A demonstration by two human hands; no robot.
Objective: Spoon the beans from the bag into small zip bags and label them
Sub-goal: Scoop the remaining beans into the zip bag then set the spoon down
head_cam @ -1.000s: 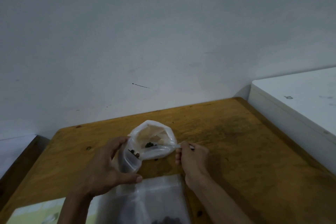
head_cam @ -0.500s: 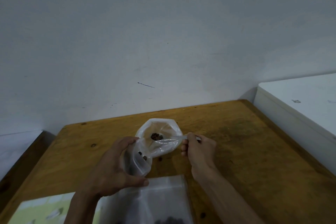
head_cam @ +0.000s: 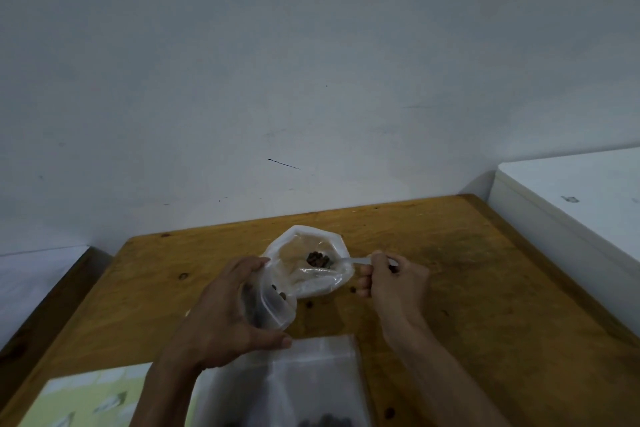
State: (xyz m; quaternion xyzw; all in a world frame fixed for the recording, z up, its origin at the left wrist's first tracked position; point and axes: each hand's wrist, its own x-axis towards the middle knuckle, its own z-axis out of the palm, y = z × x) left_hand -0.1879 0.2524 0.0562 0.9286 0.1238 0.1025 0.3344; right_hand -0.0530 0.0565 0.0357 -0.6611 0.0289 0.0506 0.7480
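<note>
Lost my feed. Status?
Left hand holds small zip bag open. Right hand holds spoon, beans inside bag mouth. Nothing blocking.

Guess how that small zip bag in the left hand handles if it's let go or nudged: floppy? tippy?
Likely floppy: the small zip bag is thin clear film, creased, and kept open by the left hand. Probably light, since only a few beans show on the spoon and inside. Released, it would likely slump and could spill through its open mouth.
</note>
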